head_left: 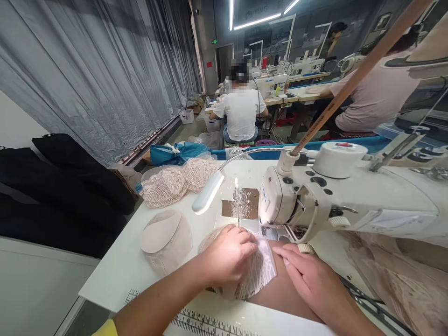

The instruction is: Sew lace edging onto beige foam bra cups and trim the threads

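Where the white sewing table (pixel 115 276) ends at its left edge, dark black cloth (pixel 80 182) is heaped just beside it. Far left corner: 2 rounded pale-pink lace cups (pixel 166 184), side by side; beyond them, off the far edge, 1 tied blue plastic bag (pixel 178 153). Left edge, midway: 1 round beige cup piece (pixel 161 233) with sheer mesh, lying flat. Near edge: 1 printed black-and-white measuring scale (pixel 206 322). Toward the far edge: 1 slim white lamp (pixel 208 192) on a flexible metal neck.

Left hand (pixel 231 254): fingers curled down over 1 pale-pink lace piece (pixel 261 270), which lies between the table's middle and near edge, just before the needle area; whether the fingertips pinch it cannot be told. Beyond the hand: overlapping brown patches (pixel 241 207) with a glossy surface.

Right hand (pixel 308 275): fingers extended, tips resting on 1 smooth brown panel (pixel 280 298), just beside the lace piece's right side. Above it: 1 white sewing machine (pixel 350 186), blue lettering on its head. Right side of the table: loose sheer beige mesh fabric (pixel 409 270), gathered in folds.
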`<state>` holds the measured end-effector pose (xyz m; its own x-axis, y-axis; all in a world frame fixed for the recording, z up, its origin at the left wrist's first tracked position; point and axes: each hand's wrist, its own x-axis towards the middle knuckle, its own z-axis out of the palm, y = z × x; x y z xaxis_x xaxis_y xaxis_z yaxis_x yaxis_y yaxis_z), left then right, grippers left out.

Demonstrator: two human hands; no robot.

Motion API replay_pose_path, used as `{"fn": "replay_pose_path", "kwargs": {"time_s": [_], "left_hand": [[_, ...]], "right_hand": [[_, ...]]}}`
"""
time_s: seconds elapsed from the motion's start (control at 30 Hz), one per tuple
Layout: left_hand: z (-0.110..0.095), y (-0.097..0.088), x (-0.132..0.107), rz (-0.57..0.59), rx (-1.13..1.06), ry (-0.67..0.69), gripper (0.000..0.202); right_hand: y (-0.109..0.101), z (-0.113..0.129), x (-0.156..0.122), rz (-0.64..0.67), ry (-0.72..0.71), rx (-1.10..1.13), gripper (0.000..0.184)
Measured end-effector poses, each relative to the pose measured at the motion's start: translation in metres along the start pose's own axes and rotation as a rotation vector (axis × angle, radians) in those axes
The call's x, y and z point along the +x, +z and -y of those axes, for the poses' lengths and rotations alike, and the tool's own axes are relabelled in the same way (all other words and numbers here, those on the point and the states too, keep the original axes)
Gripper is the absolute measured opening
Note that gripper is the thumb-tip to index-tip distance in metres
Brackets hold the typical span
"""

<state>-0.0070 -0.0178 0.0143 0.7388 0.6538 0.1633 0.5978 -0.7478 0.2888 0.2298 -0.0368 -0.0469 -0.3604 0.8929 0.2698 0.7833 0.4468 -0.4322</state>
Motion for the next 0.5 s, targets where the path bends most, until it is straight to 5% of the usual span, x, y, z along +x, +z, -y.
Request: {"fn": "replay_pose_path", "kwargs": {"time_s": [0.1,0.37,0.5], "left_hand": [[-0.013,0.01,-0.001,0.018,0.037,-0.064,0.012],[-0.007,0.023,-0.003,0.004,-0.033,-0.079,0.007],[-0.004,0.019,-0.007,-0.025,-0.121,-0.097,0.007]], "right_hand": [[-0.004,-0.001,-0.002,0.06,0.053,0.029,0.04],[-0.015,-0.004,-0.005,0.144,0.113,0.051,0.036],[-0.02,0.009,-0.005,0.153,-0.034,0.071,0.034]]}}
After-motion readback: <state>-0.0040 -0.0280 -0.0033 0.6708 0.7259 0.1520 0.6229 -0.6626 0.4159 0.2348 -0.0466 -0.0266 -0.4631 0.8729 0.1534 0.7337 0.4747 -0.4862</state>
